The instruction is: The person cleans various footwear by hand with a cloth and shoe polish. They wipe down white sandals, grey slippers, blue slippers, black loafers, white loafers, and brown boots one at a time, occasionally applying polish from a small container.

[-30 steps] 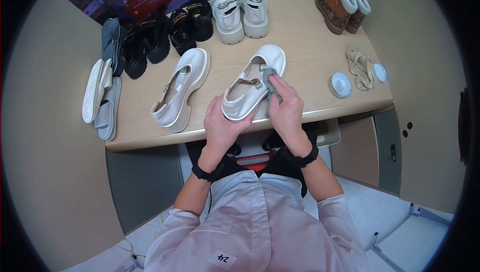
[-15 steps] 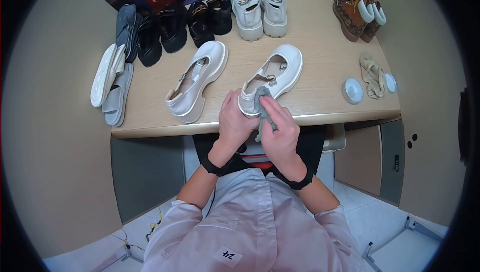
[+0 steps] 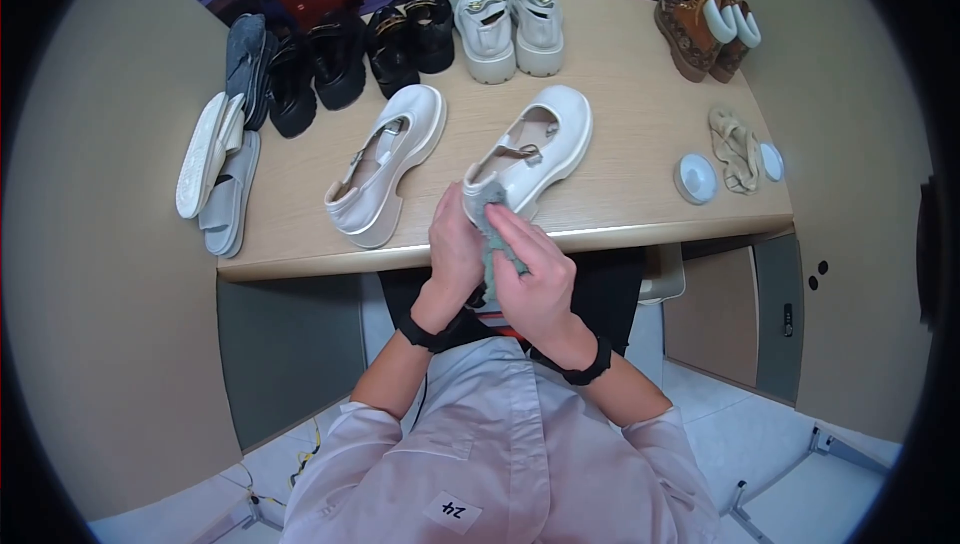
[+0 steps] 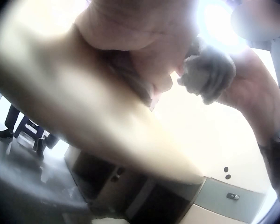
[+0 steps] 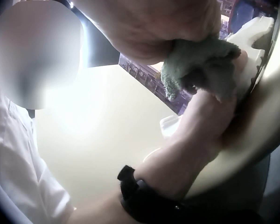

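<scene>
A white Mary Jane shoe [image 3: 565, 134] with a buckled strap sits near the table's front edge, its toe pointing away. My left hand [image 3: 457, 249] holds it at the heel from the left side. In my right hand [image 3: 537, 279] I grip a grey-green cloth [image 3: 491, 236], pressed against the back of the heel, one end hanging down. The right wrist view shows the cloth [image 5: 200, 60] bunched below the right hand's fingers, close to the left hand [image 5: 207, 116]. The matching white shoe [image 3: 425, 109] stands to the left, untouched.
Black shoes [image 3: 337, 59] and white loafers [image 3: 487, 34] line the back. At the left lie slide sandals [image 3: 225, 199] and grey-blue shoes [image 3: 247, 49]. Brown ankle boots [image 3: 690, 39], a beige cloth [image 3: 735, 149] and two small white bowls [image 3: 694, 178] are at the right.
The right hand with the cloth has moved from the shoe's strap side, along its right side, to the back of the heel. The left hand stays at the heel.
</scene>
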`<state>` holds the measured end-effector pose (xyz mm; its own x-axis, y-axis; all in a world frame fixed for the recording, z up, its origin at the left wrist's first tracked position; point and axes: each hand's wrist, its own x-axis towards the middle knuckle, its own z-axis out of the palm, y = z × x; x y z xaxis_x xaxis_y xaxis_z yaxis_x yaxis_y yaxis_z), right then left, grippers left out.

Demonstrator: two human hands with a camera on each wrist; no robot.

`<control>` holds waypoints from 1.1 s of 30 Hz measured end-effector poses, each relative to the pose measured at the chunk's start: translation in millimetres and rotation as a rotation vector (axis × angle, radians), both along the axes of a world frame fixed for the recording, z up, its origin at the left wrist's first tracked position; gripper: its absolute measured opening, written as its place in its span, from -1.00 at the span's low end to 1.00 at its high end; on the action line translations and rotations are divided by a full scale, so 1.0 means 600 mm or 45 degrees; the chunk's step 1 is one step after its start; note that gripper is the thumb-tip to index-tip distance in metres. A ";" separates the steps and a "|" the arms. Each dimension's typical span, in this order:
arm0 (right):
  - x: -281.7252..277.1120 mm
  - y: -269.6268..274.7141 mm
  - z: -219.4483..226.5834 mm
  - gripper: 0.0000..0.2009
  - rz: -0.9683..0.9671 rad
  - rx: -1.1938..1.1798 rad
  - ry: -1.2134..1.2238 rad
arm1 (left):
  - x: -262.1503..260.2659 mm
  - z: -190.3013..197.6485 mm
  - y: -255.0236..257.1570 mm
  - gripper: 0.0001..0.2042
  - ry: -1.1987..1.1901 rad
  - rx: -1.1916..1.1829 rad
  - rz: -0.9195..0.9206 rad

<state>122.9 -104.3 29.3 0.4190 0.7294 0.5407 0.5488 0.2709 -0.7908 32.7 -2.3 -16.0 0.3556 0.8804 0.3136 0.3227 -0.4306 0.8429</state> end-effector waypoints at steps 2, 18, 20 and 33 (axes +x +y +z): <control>0.018 0.000 0.022 -0.56 0.148 -0.118 0.244 | -0.003 -0.018 0.009 -0.60 0.009 -0.050 -0.032; 0.380 0.186 0.023 -0.63 -0.125 -0.663 -0.043 | -0.037 0.053 0.031 -0.06 0.146 -0.322 -0.355; 0.378 0.187 0.031 -0.61 -0.077 -0.769 -0.068 | -0.043 0.048 0.043 -0.07 0.052 -0.312 -0.411; 0.349 -0.018 0.030 -0.63 -0.146 -0.731 0.052 | -0.008 0.030 0.047 -0.32 0.072 -0.476 0.033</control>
<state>332.5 -115.0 47.6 0.5250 0.8494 0.0540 0.5152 -0.2666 -0.8146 27.9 26.2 2.3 0.3393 0.9394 -0.0501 0.3796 -0.0880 0.9209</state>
